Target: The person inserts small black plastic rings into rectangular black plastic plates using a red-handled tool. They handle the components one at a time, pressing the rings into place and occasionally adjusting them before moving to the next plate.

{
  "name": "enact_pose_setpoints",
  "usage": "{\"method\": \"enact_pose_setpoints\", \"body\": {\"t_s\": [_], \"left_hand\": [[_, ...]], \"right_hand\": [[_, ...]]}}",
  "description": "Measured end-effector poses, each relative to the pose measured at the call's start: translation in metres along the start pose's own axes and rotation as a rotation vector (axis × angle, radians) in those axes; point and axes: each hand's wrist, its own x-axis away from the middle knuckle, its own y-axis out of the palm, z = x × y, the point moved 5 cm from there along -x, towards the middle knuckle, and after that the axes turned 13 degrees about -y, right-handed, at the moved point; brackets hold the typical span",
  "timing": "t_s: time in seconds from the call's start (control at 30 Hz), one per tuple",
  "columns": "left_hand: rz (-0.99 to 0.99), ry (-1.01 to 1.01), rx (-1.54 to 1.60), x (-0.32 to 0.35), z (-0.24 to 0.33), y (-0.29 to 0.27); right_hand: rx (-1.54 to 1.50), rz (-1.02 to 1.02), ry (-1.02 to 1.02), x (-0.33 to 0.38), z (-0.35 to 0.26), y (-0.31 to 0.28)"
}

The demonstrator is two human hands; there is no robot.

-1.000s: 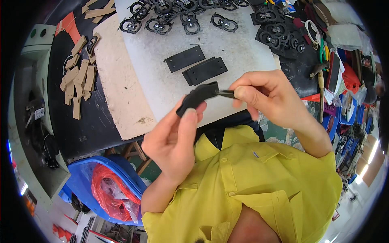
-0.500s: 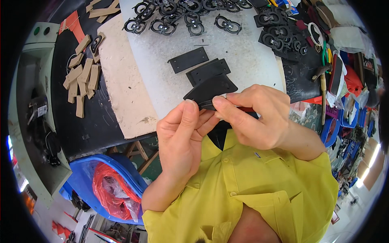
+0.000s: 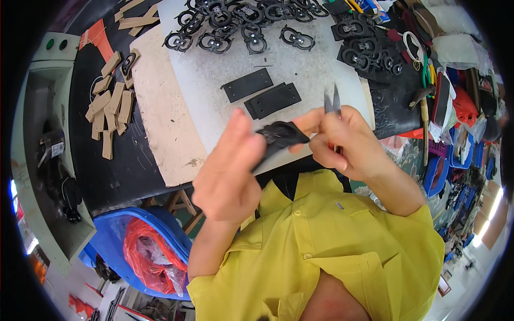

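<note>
Along the table's left edge, tan strips (image 3: 110, 115) are lying in a loose heap on a dark mat (image 3: 101, 171), with a pale board (image 3: 160, 128) just beside them.

Past the board, two flat black plates (image 3: 262, 92) are resting side by side on the white sheet (image 3: 300, 67) near the table's middle, and finished-looking black looped pieces (image 3: 241, 24) are crowding the far edge.

In front of the table's near edge, the left hand (image 3: 230, 171) is closing around one end of a black strap piece (image 3: 279, 134), holding it up off the table, fingers curled over it.

The right hand (image 3: 348, 142) is pinching the strap's other end while also gripping small snips (image 3: 332, 101), their blades pointing up and slightly parted.

More black looped pieces (image 3: 369, 53) are piling on a dark mat toward the table's right edge, with hand tools (image 3: 425, 101) near that edge.

Judging by the piles, many pieces are already made. The strap in hand is seemingly mid-trim, and the two plates are still waiting untouched.
</note>
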Motion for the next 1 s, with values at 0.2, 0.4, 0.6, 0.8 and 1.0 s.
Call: {"method": "enact_pose_setpoints", "body": {"t_s": [0.2,0.4,0.6,0.8,1.0], "left_hand": [[0.023,-0.97,0.901,0.01,-0.026,0.013],[-0.167,-1.118,1.096,0.011,-0.024,0.014],[-0.102,-0.833,0.697,-0.012,-0.008,0.027],[-0.17,-0.326,-0.144,-0.099,-0.028,0.061],[-0.079,-0.095,-0.489,-0.117,-0.027,0.092]], "right_hand": [[-0.044,0.118,-0.097,-0.003,0.004,-0.003],[-0.017,0.086,0.021,-0.004,0.014,-0.006],[0.427,0.167,-0.289,-0.002,-0.012,-0.011],[0.59,0.443,-0.468,-0.014,-0.078,-0.102],[1.421,0.696,-0.685,-0.011,-0.084,-0.103]]}}
